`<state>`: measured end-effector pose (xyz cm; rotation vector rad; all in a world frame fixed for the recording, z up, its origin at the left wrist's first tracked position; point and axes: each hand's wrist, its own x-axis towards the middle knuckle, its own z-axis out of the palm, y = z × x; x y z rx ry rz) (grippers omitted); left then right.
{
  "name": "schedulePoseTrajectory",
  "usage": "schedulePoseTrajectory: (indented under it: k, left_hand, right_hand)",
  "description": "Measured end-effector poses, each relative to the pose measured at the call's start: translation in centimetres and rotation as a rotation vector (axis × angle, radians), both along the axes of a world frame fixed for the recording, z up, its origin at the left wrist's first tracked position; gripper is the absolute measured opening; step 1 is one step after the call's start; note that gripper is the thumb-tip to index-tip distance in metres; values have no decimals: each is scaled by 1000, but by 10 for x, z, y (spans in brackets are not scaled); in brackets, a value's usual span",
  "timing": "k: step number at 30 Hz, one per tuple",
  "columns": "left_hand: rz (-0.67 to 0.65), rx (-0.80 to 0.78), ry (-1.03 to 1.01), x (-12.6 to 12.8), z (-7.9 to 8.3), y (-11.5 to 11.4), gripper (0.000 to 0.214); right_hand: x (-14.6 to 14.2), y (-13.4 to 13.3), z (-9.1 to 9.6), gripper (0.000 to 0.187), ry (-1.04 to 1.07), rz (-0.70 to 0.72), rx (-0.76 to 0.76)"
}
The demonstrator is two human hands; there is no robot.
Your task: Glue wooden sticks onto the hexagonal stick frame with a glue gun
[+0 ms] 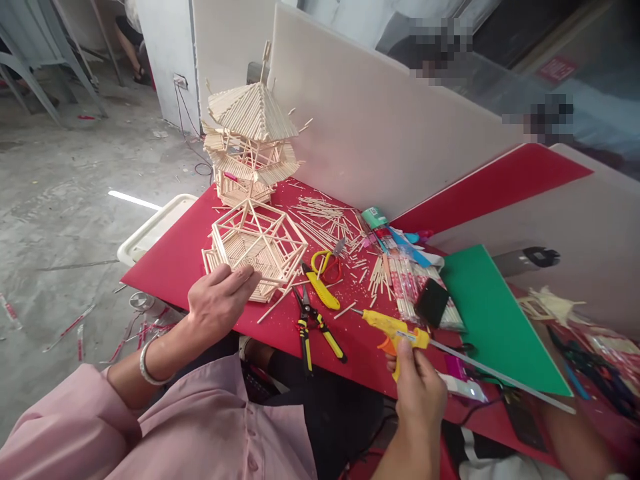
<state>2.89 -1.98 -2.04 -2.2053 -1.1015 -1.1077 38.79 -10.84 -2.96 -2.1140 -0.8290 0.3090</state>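
My left hand is closed, with thumb and fingers pressed together at the front of a six-sided stick frame. What the fingers pinch, if anything, is hidden. The frame is of pale wooden sticks and has a flat, stick-covered base. In my right hand is a yellow glue gun with an orange trigger, its nozzle pointing left. A long translucent glue stick runs out of its back. Between my hands lie yellow-and-black cutting pliers and a yellow utility knife.
Behind the frame stands a tiered stick pagoda. Loose sticks, scissors, packed sticks and a black box-like object lie on the red table. A green board is at right; pale partitions rise behind.
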Motion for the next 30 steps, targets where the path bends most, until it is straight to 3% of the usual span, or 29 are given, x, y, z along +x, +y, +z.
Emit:
schedulePoseTrajectory:
  k: [4,7,20,23,30]
  left_hand:
    - [24,19,73,-1,3,0,31]
    - [53,15,102,-1,6,-1,33]
    - [92,-44,103,-4,1,-9,35]
    - [109,-61,-7,-6,-3,-8,44]
    - [100,-43,-297,-24,-14,-7,63]
  right_hand:
    - [20,1,-32,78,286,-93,61]
    - [23,-1,-45,77,369,-118,57]
    - [12,-7,-43,77,344,-53,99]
    - [15,-7,-48,76,317,-53,19]
    - [27,-11,-64,61,104,190,-236]
